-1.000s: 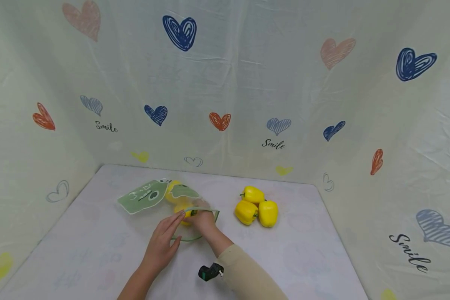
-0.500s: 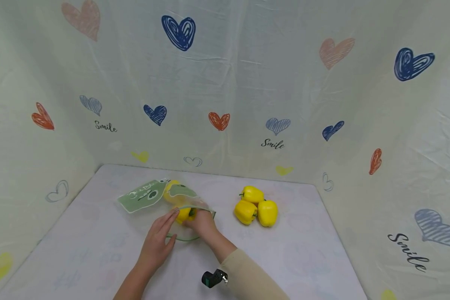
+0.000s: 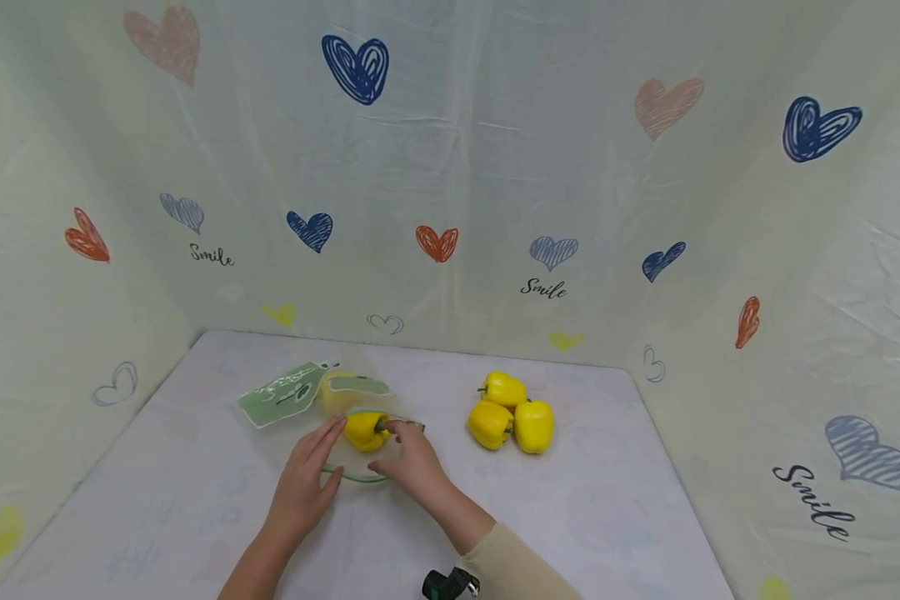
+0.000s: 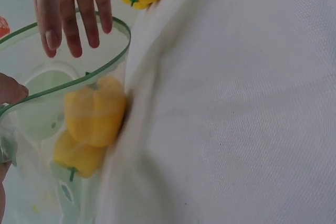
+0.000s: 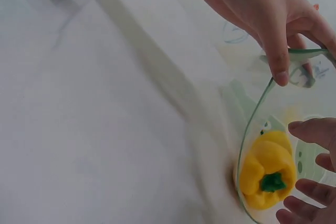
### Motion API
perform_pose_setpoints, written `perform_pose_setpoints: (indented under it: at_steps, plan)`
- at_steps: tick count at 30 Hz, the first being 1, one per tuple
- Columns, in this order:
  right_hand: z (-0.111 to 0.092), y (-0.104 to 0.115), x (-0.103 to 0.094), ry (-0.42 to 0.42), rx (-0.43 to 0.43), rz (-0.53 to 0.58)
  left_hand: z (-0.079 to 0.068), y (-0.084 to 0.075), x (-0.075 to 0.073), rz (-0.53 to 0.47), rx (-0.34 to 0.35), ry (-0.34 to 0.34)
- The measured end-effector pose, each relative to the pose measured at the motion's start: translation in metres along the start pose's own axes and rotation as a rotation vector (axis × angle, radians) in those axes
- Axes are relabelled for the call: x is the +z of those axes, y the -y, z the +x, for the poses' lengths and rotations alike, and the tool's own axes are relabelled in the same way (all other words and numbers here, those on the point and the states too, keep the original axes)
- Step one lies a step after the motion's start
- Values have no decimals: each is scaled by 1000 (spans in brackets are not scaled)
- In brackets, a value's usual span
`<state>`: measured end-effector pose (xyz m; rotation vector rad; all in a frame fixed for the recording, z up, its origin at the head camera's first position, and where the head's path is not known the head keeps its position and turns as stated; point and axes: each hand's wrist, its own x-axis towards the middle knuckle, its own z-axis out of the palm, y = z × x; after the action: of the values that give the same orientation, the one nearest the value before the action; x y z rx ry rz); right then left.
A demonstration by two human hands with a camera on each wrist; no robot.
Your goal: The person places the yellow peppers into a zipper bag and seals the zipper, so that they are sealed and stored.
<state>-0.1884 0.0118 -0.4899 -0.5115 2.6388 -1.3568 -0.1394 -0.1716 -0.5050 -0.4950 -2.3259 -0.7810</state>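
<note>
A clear plastic bag (image 3: 281, 398) with green prints and a green-edged mouth lies on the table. Inside it are two yellow bell peppers: one pepper (image 3: 363, 432) just within the mouth, stem toward the opening, and another pepper (image 3: 335, 392) deeper in. My left hand (image 3: 303, 479) holds the bag's left edge at the mouth, thumb on the near rim and fingers on the far rim. My right hand (image 3: 416, 467) is at the mouth with fingers spread and nothing held. In the right wrist view, its fingertips (image 5: 310, 184) are beside the front pepper.
Several more yellow peppers, in a cluster of three (image 3: 491, 423), stand on the white-covered table to the right of the bag. A black wrist camera (image 3: 450, 583) hangs by my right sleeve. Cloth walls with printed hearts (image 3: 437, 243) enclose the table.
My right hand has let go of the front pepper and drawn back toward the bag's mouth, fingers spreading. My left hand and the bag's rim have shifted slightly left.
</note>
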Motion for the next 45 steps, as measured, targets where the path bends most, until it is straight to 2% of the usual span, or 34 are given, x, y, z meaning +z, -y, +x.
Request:
perform_pose_setpoints:
  at_steps: [9,14,20,28,32,37,45]
  plan:
    - [-24,-6,-21,4,-31,114,2,6,-6,31,-47,15]
    - [-31,-13,-31,-36,-18,145,2,9,-11,35,-37,11]
    - [-39,-21,-42,-85,7,159,-1,10,-13,39,-95,33]
    - [-43,-36,-58,-156,40,177,-10,12,-8,-26,-137,0]
    - [-46,-43,-67,-213,66,169,-13,12,-7,-29,-169,-14]
    - [-46,-53,-75,-289,141,136,-16,10,-7,-14,-192,-10]
    - [-44,-64,-90,-374,249,86,-17,6,-9,-7,-229,28]
